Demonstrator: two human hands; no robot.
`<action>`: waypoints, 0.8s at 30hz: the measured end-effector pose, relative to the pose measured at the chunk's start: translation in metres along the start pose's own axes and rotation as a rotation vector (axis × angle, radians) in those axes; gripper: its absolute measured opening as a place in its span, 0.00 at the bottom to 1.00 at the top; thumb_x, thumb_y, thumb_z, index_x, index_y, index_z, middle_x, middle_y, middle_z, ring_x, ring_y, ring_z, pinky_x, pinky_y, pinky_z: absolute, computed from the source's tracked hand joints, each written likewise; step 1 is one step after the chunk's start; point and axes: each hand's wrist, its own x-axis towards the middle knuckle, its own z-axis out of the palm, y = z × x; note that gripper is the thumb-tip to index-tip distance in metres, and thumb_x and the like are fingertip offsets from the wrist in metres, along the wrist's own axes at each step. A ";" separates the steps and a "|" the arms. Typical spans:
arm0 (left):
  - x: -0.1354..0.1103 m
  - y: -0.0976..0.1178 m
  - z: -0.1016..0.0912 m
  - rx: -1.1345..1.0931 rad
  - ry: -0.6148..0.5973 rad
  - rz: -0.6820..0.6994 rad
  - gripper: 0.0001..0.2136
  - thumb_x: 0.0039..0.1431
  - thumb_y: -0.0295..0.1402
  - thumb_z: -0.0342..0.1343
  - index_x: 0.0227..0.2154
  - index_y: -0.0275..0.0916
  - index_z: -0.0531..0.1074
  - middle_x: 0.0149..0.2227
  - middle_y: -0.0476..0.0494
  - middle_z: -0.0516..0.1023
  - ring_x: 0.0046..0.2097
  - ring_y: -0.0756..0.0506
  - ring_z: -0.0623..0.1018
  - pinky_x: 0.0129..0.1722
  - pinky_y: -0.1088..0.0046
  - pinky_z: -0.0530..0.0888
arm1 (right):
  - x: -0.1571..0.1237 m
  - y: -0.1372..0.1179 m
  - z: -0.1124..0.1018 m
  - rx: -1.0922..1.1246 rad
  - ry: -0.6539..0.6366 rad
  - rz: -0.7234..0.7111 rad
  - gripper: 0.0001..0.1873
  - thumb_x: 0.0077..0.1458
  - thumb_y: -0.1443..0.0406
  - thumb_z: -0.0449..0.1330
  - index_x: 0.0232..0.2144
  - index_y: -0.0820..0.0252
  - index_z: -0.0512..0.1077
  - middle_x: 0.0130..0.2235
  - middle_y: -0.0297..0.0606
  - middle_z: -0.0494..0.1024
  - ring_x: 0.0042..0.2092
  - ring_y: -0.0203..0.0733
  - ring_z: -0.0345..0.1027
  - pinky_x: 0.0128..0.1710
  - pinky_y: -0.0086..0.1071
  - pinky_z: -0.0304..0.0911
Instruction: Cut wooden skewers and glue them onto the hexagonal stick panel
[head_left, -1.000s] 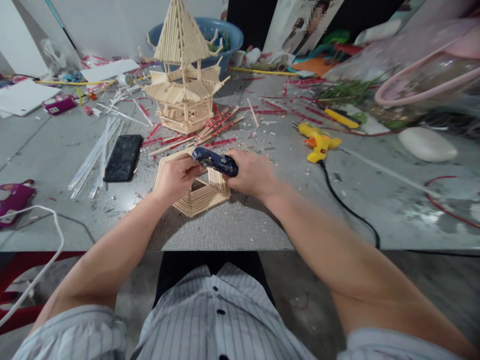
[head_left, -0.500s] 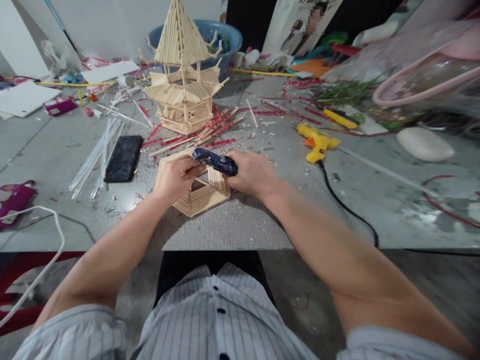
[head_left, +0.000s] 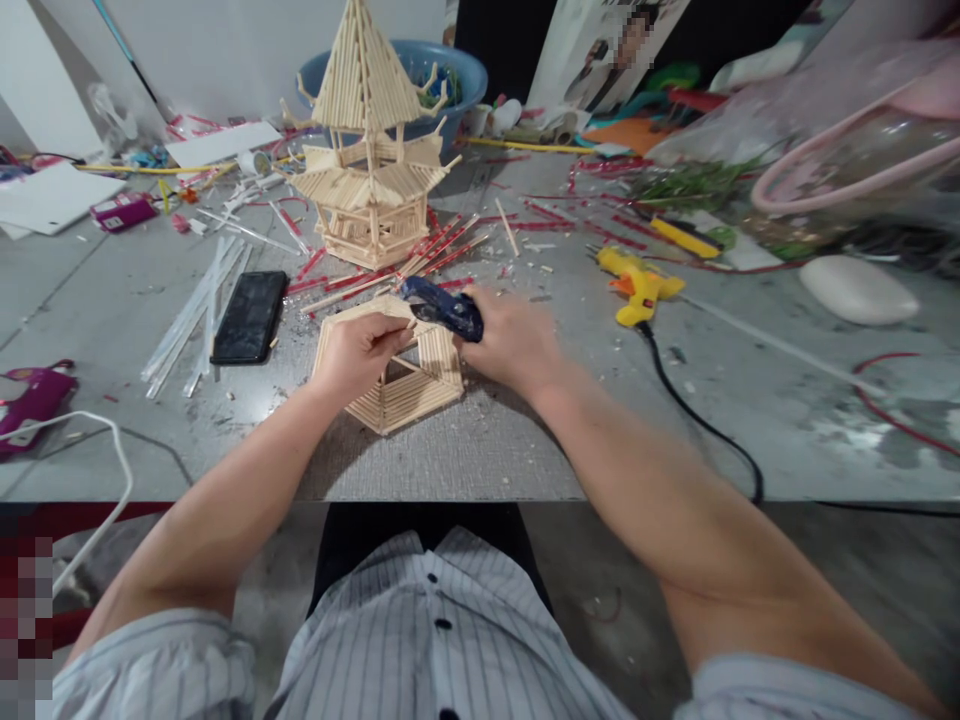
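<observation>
Over a flat six-sided frame of pale wooden sticks, my left hand pinches a short wooden stick, of which only the tip shows. My right hand is closed around a dark blue hand tool, blurred and pointing left toward the left fingertips. It looks like a cutter, though its jaws are not clear. Behind both hands stands a tiered stick pagoda with a pointed roof. Red-marked sticks lie loose at its base.
A black phone and clear glue sticks lie to the left. On the right are a yellow glue gun with a black cord, a yellow-handled knife and a white oval object. A blue basin stands behind the pagoda.
My right hand and the blue tool have shifted slightly right, away from my left fingertips. The stick's tip now shows there. A small stick bit now appears beside the phone.
</observation>
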 end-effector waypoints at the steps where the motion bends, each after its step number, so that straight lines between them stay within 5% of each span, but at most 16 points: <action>1: 0.000 0.000 0.000 -0.018 -0.009 -0.027 0.10 0.55 0.34 0.56 0.33 0.36 0.79 0.31 0.45 0.81 0.32 0.51 0.76 0.32 0.77 0.70 | 0.001 0.003 0.001 -0.001 0.034 -0.003 0.24 0.53 0.58 0.54 0.51 0.62 0.67 0.45 0.51 0.76 0.44 0.55 0.70 0.37 0.40 0.60; 7: 0.003 0.001 -0.004 -0.073 -0.129 -0.152 0.11 0.56 0.35 0.54 0.34 0.35 0.79 0.30 0.46 0.80 0.30 0.52 0.75 0.31 0.77 0.69 | 0.009 0.021 0.011 0.022 0.113 -0.057 0.25 0.51 0.62 0.56 0.52 0.60 0.64 0.48 0.52 0.73 0.48 0.57 0.67 0.44 0.46 0.61; 11: 0.004 0.002 -0.006 -0.037 -0.118 -0.175 0.13 0.56 0.37 0.53 0.32 0.34 0.78 0.29 0.45 0.79 0.30 0.52 0.73 0.30 0.77 0.67 | 0.009 0.020 0.015 0.074 0.143 -0.183 0.24 0.50 0.62 0.57 0.51 0.58 0.64 0.48 0.51 0.73 0.50 0.57 0.66 0.47 0.48 0.61; 16: 0.004 0.002 -0.010 -0.022 -0.100 -0.240 0.11 0.53 0.38 0.56 0.29 0.36 0.79 0.28 0.46 0.78 0.29 0.51 0.73 0.30 0.75 0.68 | 0.009 0.023 0.016 0.096 0.135 -0.179 0.25 0.50 0.63 0.57 0.51 0.58 0.63 0.49 0.51 0.73 0.51 0.58 0.66 0.48 0.50 0.61; 24: 0.009 0.010 -0.012 0.102 -0.384 -0.379 0.04 0.47 0.28 0.60 0.26 0.37 0.79 0.23 0.50 0.78 0.27 0.52 0.72 0.30 0.76 0.67 | 0.009 0.029 0.019 0.098 0.112 -0.143 0.24 0.48 0.64 0.58 0.50 0.56 0.64 0.47 0.50 0.73 0.50 0.60 0.66 0.48 0.53 0.61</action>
